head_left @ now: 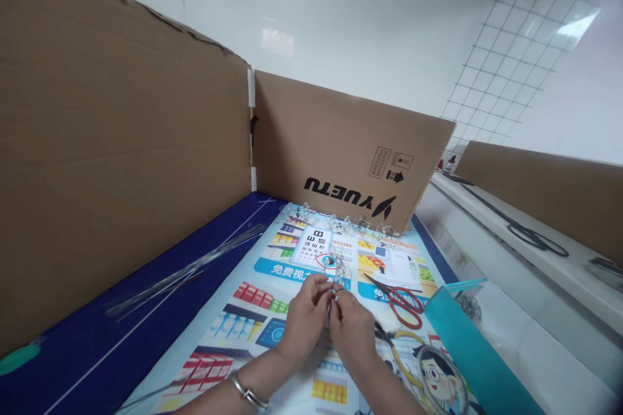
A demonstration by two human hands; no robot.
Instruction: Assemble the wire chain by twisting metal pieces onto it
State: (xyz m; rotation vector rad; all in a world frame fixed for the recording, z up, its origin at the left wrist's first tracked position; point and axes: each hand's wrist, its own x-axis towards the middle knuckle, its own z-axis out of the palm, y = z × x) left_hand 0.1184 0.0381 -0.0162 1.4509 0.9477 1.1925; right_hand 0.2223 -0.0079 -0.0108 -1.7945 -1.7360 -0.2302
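Observation:
Close together over the printed sheet [287, 301], my left hand [306, 311] and my right hand [353, 324] meet at their fingertips. Both are closed in a pinch on a small wire piece [341, 266] with shiny clear bits, which sticks up beyond the fingers. Its lower part is hidden by them. Red-handled scissors [406, 305] lie to the right of my right hand, blades pointing away to the left. Nearer me are pliers with yellow handles [411, 356], and a clear round coil or roll [442, 379] beside them.
Thin straight wires [195, 266] lie in a bundle on the blue surface at left. Cardboard panels [341, 136] stand at left and back. Several shiny wire pieces [350, 224] lie along the back panel's foot. A turquoise open box [479, 353] stands at right, below a white ledge [516, 227].

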